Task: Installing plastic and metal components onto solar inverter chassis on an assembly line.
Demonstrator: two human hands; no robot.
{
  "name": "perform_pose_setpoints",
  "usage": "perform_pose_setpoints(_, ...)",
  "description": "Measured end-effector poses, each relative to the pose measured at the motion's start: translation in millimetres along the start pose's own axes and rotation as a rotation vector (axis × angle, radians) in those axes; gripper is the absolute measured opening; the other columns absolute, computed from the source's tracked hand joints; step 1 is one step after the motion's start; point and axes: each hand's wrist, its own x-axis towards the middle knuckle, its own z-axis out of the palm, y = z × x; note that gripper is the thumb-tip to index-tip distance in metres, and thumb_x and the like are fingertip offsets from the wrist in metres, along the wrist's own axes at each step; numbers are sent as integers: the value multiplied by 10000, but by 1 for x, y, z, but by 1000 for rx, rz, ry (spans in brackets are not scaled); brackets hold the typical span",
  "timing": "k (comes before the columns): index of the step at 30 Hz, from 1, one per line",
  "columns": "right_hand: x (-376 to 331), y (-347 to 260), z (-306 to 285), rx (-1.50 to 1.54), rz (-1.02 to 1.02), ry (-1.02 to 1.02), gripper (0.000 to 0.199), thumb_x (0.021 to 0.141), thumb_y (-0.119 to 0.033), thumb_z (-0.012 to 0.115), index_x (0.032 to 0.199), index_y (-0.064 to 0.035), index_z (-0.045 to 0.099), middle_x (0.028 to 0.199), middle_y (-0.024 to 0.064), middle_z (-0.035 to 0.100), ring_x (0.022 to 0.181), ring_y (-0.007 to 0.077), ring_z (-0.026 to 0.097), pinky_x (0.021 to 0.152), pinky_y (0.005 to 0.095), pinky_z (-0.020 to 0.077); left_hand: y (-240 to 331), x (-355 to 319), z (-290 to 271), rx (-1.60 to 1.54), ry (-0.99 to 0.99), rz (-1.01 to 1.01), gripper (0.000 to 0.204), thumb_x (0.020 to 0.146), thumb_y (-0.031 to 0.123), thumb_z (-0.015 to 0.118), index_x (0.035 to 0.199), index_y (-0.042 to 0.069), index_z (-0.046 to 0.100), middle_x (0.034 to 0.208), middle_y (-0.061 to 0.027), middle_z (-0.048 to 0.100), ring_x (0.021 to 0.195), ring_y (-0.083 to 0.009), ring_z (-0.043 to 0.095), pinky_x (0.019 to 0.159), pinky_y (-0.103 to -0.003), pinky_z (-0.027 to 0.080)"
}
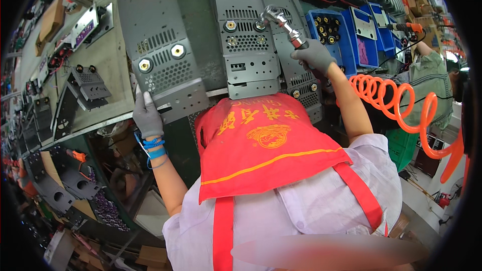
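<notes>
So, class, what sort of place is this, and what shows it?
Probably an assembly workshop: punched metal panels, a silver-headed tool in the right hand, and a blue bin of small parts.

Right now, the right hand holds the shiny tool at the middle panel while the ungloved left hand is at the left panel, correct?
No: the head view shows the left hand gloved in grey. That hand is at the left panel, and the right hand holds the shiny tool at the middle panel.

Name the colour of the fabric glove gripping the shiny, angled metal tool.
The right hand wears a grey fabric glove, best seen in the head view.
</notes>
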Motion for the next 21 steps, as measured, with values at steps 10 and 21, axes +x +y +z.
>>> perform_pose_setpoints(10, 10, 11, 15, -190, 22, 51, 254, 724, -202, 688, 856, -35, 550, 634, 32, 547, 484, 132, 520, 437, 281, 421, -85, 3, 57, 294, -251, -108, 420, 968, 323, 473, 1265, 39, 559, 1051, -264, 639, 1002, -388, 620, 842, -428, 479)
perform_pose_setpoints(21, 13, 7, 10, -179, 41, 7, 262, 730, -225, 682, 851, -20, 575, 669, 60, 591, 480, 143, 538, 446, 289, 430, 85, 22, 193, 361, -330, -9, 377, 947, 299, 488, 1193, 20, 551, 942, -215, 633, 876, -407, 632, 741, -486, 512)
